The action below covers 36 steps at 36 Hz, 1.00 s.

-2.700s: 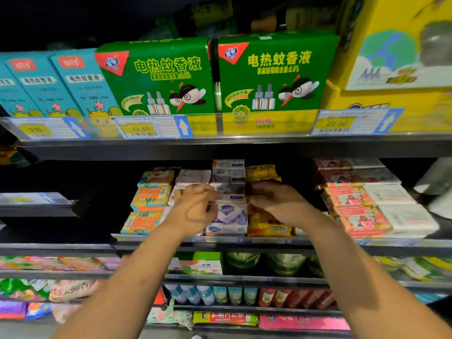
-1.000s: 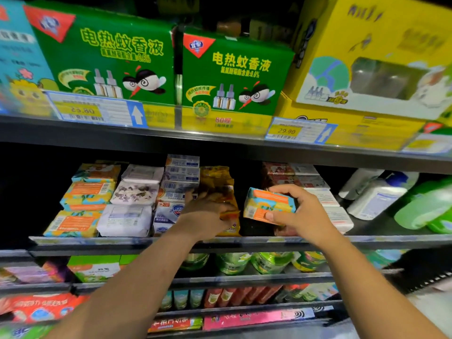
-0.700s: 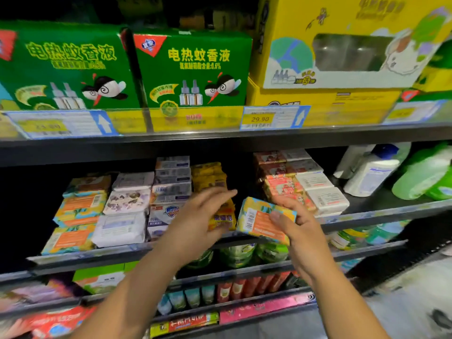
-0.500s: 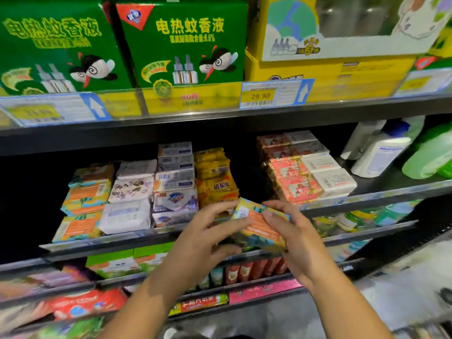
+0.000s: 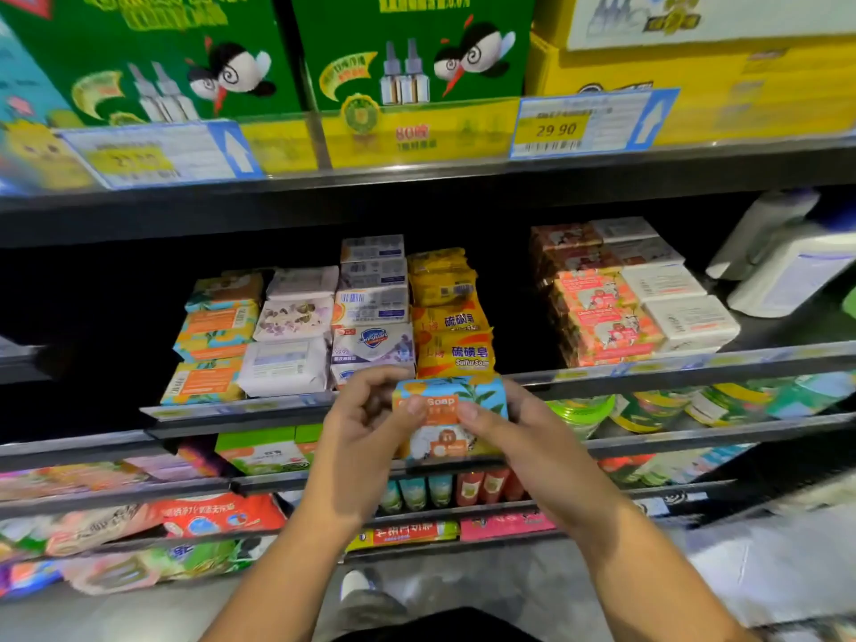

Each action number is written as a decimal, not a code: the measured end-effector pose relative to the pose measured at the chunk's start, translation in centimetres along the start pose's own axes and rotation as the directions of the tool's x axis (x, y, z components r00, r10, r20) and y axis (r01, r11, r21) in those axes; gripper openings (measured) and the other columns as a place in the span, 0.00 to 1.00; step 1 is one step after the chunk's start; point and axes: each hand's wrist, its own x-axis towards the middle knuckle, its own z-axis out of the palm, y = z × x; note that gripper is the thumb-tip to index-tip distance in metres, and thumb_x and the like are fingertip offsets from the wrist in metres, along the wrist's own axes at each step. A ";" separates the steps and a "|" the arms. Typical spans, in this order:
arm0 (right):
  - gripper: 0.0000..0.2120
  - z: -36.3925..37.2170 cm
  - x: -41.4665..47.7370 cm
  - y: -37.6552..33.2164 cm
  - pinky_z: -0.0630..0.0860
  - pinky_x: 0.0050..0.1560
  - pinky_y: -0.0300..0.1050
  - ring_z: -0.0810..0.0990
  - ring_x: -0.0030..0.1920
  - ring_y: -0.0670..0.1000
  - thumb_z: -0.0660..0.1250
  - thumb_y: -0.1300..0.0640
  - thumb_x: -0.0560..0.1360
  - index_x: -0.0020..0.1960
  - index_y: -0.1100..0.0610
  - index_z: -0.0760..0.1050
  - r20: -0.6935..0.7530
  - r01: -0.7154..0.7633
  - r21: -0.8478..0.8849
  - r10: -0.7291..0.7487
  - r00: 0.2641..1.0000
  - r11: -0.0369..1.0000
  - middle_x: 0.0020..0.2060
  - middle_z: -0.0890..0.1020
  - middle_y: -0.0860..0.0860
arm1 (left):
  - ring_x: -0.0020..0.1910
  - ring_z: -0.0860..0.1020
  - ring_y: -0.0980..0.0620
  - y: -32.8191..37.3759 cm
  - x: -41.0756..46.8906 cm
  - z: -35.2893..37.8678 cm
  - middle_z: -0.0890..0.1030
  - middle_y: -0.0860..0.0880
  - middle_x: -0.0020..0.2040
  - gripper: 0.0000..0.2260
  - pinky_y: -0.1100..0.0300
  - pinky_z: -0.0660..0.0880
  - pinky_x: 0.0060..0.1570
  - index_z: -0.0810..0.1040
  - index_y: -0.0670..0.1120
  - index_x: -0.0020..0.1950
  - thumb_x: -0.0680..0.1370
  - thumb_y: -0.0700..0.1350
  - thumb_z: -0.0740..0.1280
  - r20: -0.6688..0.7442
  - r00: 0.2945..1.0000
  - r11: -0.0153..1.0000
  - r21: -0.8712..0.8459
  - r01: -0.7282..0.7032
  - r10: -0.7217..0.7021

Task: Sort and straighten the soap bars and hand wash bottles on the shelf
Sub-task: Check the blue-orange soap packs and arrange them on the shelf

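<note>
1 soap bar (image 5: 451,421), orange-blue wrapper: was pinched between left hand (image 5: 366,428) and right hand (image 5: 523,437), in front of shelf (image 5: 695,363).

This is a shop aisle stocked with household goods. Dark metal shelves (image 5: 463,190) run in tiers with label rails along their front edges. One price tag (image 5: 588,125) reads 29.90 above a barcode. Identical green mosquito-repellent boxes (image 5: 412,53) stand side by side on top, and wrapped soap bars (image 5: 370,312) lie below, stacked brand by brand.
</note>
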 end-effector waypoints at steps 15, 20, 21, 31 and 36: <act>0.12 -1.0 -0.5 0.1 0.76 0.27 0.41 0.83 0.38 0.55 0.65 0.57 0.80 0.63 0.53 0.78 -0.128 -0.091 0.418 0.158 0.979 0.904 0.48 0.85 0.59 | 0.70 0.64 0.62 -1.8 1.8 -0.6 0.64 0.66 0.71 0.22 0.69 0.65 0.66 0.72 0.65 0.66 0.73 0.65 0.69 0.474 0.833 0.639 0.553 -0.535 0.286; 0.17 -1.6 -1.1 0.1 0.78 0.45 0.47 0.85 0.46 0.52 0.71 0.43 0.74 0.59 0.48 0.78 -0.068 -0.076 0.120 0.084 0.994 0.990 0.50 0.86 0.51 | 0.57 0.77 0.56 -1.1 1.3 0.9 0.77 0.64 0.55 0.15 0.63 0.75 0.56 0.74 0.72 0.57 0.72 0.61 0.69 0.328 0.929 0.859 0.414 -0.303 0.170; 0.16 -1.8 -1.2 0.2 0.77 0.52 0.46 0.85 0.51 0.49 0.71 0.40 0.74 0.57 0.46 0.79 -0.075 -0.071 0.039 0.074 0.994 0.997 0.52 0.86 0.48 | 0.55 0.79 0.54 -1.1 1.1 1.2 0.79 0.61 0.54 0.14 0.60 0.77 0.53 0.76 0.68 0.57 0.72 0.59 0.70 0.286 0.951 0.919 0.333 -0.212 0.115; 0.11 -2.2 -1.4 1.1 0.78 0.39 0.40 0.80 0.42 0.43 0.66 0.44 0.74 0.51 0.50 0.74 -0.393 0.187 -0.092 -0.208 0.896 0.978 0.42 0.79 0.40 | 0.49 0.83 0.48 -1.6 -1.0 4.3 0.79 0.48 0.53 0.13 0.51 0.82 0.39 0.75 0.55 0.64 0.80 0.53 0.65 0.265 0.963 0.987 0.161 0.013 -0.055; 0.09 -2.7 -1.8 0.6 0.78 0.32 0.46 0.83 0.38 0.55 0.63 0.52 0.82 0.49 0.56 0.75 -0.308 0.007 0.408 0.131 0.942 0.913 0.40 0.82 0.56 | 0.72 0.67 0.60 -2.2 -0.4 3.0 0.63 0.65 0.69 0.26 0.52 0.78 0.61 0.73 0.70 0.65 0.69 0.57 0.75 0.500 0.866 0.942 0.288 -0.172 0.005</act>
